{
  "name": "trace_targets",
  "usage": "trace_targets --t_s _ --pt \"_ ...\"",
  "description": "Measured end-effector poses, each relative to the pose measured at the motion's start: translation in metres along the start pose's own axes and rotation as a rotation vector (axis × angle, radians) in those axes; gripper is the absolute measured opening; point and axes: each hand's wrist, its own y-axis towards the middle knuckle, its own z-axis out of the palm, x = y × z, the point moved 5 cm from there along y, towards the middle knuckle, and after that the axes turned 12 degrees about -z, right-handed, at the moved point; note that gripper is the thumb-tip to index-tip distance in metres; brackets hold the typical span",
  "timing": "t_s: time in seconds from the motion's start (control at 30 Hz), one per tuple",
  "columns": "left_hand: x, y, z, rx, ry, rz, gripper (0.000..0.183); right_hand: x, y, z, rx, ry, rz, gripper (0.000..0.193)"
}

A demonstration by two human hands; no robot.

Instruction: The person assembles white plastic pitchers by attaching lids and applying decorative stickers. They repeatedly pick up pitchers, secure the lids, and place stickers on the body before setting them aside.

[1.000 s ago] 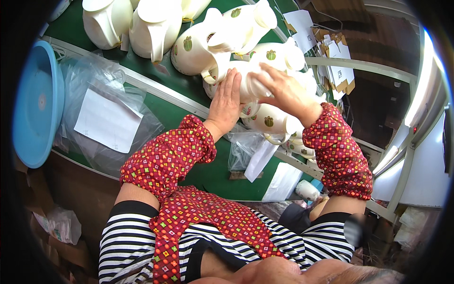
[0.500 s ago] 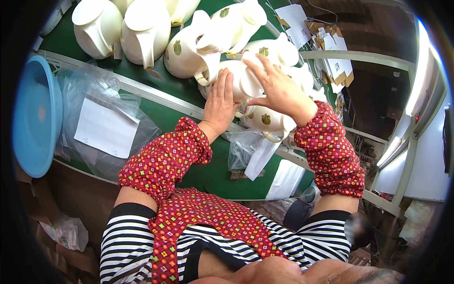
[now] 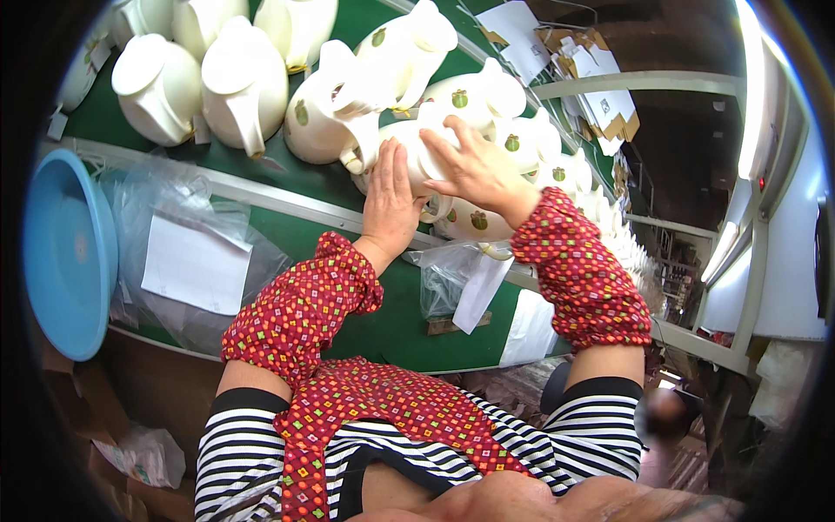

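Note:
A white glazed ceramic jug (image 3: pixel 417 161) lies between my two hands on the green bench. My left hand (image 3: pixel 391 213) presses against its near left side, fingers straight and together. Over its upper right part curves my right hand (image 3: pixel 487 174), fingertips on the jug and thumb toward the near side. Both palms hide much of the jug. Just left of it a jug with a green leaf-like print (image 3: pixel 320 113) rests tilted, handle toward me. Another printed jug (image 3: pixel 474 222) lies beneath my right wrist.
Several white jugs (image 3: pixel 243 91) stand at the back left, with a long row running off right. A blue basin (image 3: pixel 70 261), clear plastic bags with a white paper sheet (image 3: pixel 196 265), and a metal rail (image 3: pixel 287 198) lie nearer. Flattened cartons (image 3: pixel 600 87) are stacked at the far right.
My right hand has come closer to my left, its fingers now lying lower on the jug. The whole view has shifted slightly, so the left-hand jugs and basin appear lower.

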Motion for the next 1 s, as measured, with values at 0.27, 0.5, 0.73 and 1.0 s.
trace_targets --t_s 0.27,0.5,0.73,1.0 --pt "0.001 0.002 0.001 -0.017 0.035 0.020 0.107 0.020 0.027 0.013 -0.190 0.038 0.641 0.067" --pt "-0.046 0.004 -0.034 0.074 -0.099 0.168 0.084 -0.095 -0.011 -0.037 -0.043 -0.158 0.803 0.096" --pt "-0.112 0.072 0.035 0.369 0.260 0.665 0.046 -0.161 0.000 -0.014 0.189 -0.032 0.732 0.085" --pt "-0.097 0.088 0.085 0.519 0.645 0.728 0.061 -0.154 -0.008 -0.025 0.085 0.134 0.216 0.072"
